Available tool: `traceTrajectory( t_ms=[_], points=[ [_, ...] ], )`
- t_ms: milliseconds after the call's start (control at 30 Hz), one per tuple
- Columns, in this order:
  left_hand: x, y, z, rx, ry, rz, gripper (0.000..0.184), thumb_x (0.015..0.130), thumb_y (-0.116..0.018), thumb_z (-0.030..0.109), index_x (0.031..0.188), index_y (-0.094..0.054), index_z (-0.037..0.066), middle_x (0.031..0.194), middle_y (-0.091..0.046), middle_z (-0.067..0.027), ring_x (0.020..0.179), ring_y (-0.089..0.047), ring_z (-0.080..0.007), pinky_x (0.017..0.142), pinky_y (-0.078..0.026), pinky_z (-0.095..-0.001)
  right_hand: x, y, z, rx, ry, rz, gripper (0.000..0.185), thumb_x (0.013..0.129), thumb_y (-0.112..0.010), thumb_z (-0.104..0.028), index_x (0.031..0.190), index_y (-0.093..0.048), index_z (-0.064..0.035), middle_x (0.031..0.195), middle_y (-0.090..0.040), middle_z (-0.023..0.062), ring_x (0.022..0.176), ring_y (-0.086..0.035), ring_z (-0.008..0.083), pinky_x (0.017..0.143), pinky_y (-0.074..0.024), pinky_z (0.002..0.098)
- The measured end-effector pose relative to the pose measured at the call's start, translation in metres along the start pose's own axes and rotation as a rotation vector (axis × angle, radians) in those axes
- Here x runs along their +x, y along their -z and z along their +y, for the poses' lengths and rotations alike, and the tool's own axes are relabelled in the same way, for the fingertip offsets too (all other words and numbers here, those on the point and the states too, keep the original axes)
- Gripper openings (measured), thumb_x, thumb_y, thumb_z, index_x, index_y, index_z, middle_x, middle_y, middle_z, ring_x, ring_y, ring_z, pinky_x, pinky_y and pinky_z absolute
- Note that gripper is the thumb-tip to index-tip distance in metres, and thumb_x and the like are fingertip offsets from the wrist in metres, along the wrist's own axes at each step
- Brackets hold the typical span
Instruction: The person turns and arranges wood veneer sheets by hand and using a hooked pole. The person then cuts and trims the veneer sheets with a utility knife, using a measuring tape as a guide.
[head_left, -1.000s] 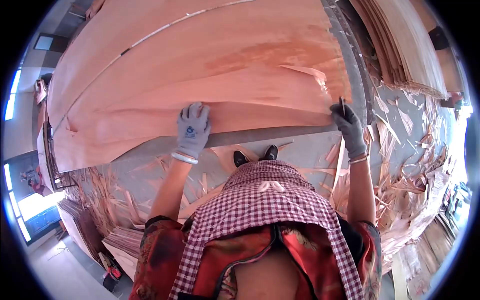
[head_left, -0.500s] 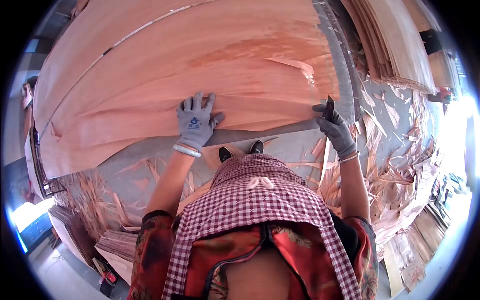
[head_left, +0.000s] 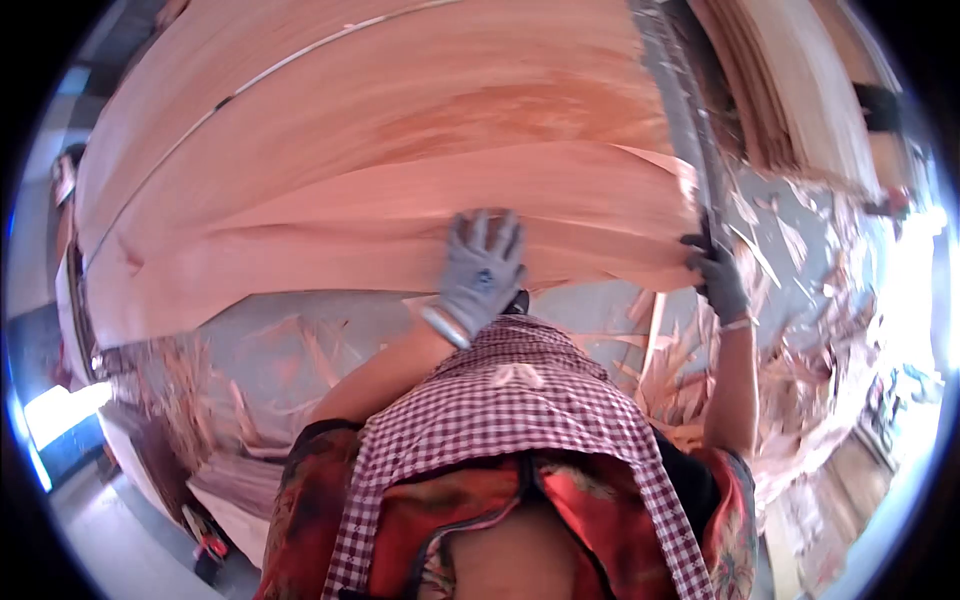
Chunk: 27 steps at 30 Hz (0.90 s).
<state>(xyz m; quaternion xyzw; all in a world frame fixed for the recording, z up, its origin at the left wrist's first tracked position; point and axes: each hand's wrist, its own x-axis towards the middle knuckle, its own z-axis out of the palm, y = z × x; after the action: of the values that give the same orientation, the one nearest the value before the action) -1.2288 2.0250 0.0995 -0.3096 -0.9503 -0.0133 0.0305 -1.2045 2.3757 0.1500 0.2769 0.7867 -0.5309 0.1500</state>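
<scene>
A wide, thin reddish sheet of wood veneer (head_left: 590, 185) lies in front of me, with a wavy near edge and a fold running across it. My left hand (head_left: 482, 275), in a grey glove, rests on the near part of the veneer with fingers spread. At the right end of the sheet, my right hand (head_left: 722, 282), also gloved, is closed around a dark-handled knife (head_left: 708, 228) that points away from me. Its fingers are beside the veneer's right edge; whether they also pinch it I cannot tell.
A thin pale strip (head_left: 300, 48) curves over the veneer on the left. More veneer sheets (head_left: 765, 85) are stacked at the upper right. Torn scraps (head_left: 790, 370) litter the floor. Cut pieces (head_left: 235, 490) lie stacked at the lower left.
Both hands have moved right and slightly toward me. The near strip of veneer has shifted right, its right end now past the sheet beneath. The knife stays in my right hand.
</scene>
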Motion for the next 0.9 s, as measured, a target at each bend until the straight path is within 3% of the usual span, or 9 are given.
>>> traceTrajectory(
  t_ms=[100, 167, 200, 233, 333, 400, 533, 767, 900],
  points=[
    [-0.003, 0.013, -0.001, -0.101, -0.001, 0.019, 0.054, 0.08, -0.054, 0.038, 0.126, -0.049, 0.011, 0.131, -0.045, -0.0099, 0.117, -0.038, -0.0318, 0.097, -0.027, -0.0575, 0.011, 0.019, 0.029, 0.082, 0.044, -0.096, 0.034, 0.076, -0.049, -0.009, 0.107, -0.062, -0.0067, 0.065, -0.05, -0.0032, 0.046, -0.04, 0.0047, 0.04, -0.0333, 0.0186],
    [0.0, 0.007, -0.009, -0.207, 0.029, -0.068, 0.055, 0.079, -0.055, 0.038, 0.128, -0.048, 0.013, 0.132, -0.044, -0.01, 0.117, -0.039, -0.0318, 0.096, -0.028, -0.0562, 0.026, 0.033, 0.055, -0.066, 0.27, -0.044, 0.039, 0.078, -0.047, -0.001, 0.114, -0.061, -0.0072, 0.086, -0.06, 0.0002, 0.071, -0.055, 0.0091, 0.06, -0.0453, 0.0218],
    [0.002, 0.006, -0.013, -0.189, 0.012, -0.069, 0.056, 0.079, -0.055, 0.039, 0.128, -0.047, 0.014, 0.132, -0.044, -0.0097, 0.117, -0.039, -0.0315, 0.096, -0.028, -0.0558, 0.037, 0.046, 0.061, -0.717, 0.687, 0.088, 0.044, 0.076, -0.048, 0.003, 0.117, -0.06, -0.0076, 0.092, -0.061, 0.0051, 0.086, -0.056, 0.0141, 0.072, -0.0454, 0.0238],
    [0.0, 0.008, -0.015, -0.18, -0.014, -0.073, 0.056, 0.08, -0.055, 0.04, 0.129, -0.046, 0.015, 0.132, -0.044, -0.0095, 0.117, -0.039, -0.0313, 0.097, -0.028, -0.0553, 0.004, 0.022, 0.002, -0.797, 0.45, 0.079, 0.044, 0.075, -0.05, 0.003, 0.116, -0.061, -0.007, 0.092, -0.06, 0.0097, 0.088, -0.056, 0.0194, 0.077, -0.0445, 0.0278],
    [0.0, 0.01, -0.014, -0.178, 0.022, -0.099, 0.058, 0.08, -0.054, 0.044, 0.129, -0.046, 0.014, 0.136, -0.041, -0.0084, 0.122, -0.037, -0.0297, 0.101, -0.025, -0.0549, -0.002, -0.026, -0.023, -0.427, 0.713, 0.139, 0.034, 0.08, -0.052, 0.001, 0.112, -0.062, -0.0069, 0.088, -0.056, 0.0124, 0.086, -0.056, 0.0236, 0.076, -0.0437, 0.0326],
    [-0.006, 0.003, -0.011, -0.197, 0.009, -0.057, 0.061, 0.079, -0.054, 0.047, 0.13, -0.045, 0.014, 0.139, -0.039, -0.0077, 0.126, -0.035, -0.0293, 0.103, -0.022, -0.0545, -0.013, -0.064, -0.047, -0.667, 0.763, 0.02, 0.026, 0.082, -0.054, -0.001, 0.105, -0.062, -0.0053, 0.086, -0.054, 0.0145, 0.084, -0.056, 0.0266, 0.074, -0.044, 0.0341],
    [-0.04, 0.005, -0.042, -0.402, -0.042, 0.041, 0.066, 0.076, -0.057, 0.051, 0.131, -0.045, 0.015, 0.142, -0.035, -0.0071, 0.131, -0.031, -0.0293, 0.107, -0.018, -0.053, 0.036, -0.091, -0.003, -0.626, 0.693, 0.032, 0.018, 0.085, -0.056, -0.011, 0.099, -0.053, -0.0015, 0.088, -0.056, 0.0144, 0.078, -0.055, 0.0311, 0.071, -0.0441, 0.0384],
    [-0.169, 0.031, -0.187, 0.11, 0.547, 0.118, 0.051, 0.071, -0.063, 0.021, 0.121, -0.052, 0.016, 0.125, -0.05, -0.0063, 0.119, -0.042, -0.0264, 0.104, -0.025, -0.0508, 0.053, -0.09, 0.02, -0.555, 0.655, 0.077, 0.025, 0.087, -0.06, -0.023, 0.097, -0.053, -0.0016, 0.084, -0.055, 0.0122, 0.074, -0.053, 0.0245, 0.07, -0.0437, 0.0356],
    [-0.184, 0.024, -0.224, 0.14, 0.449, 0.261, 0.035, 0.072, -0.057, 0.007, 0.106, -0.059, 0.013, 0.11, -0.057, -0.0014, 0.109, -0.05, -0.0208, 0.101, -0.031, -0.0483, 0.057, -0.088, 0.022, -0.574, 0.607, 0.067, 0.032, 0.084, -0.064, -0.027, 0.098, -0.053, -0.0008, 0.083, -0.053, 0.0082, 0.073, -0.05, 0.0185, 0.068, -0.0433, 0.0318]
  ],
)
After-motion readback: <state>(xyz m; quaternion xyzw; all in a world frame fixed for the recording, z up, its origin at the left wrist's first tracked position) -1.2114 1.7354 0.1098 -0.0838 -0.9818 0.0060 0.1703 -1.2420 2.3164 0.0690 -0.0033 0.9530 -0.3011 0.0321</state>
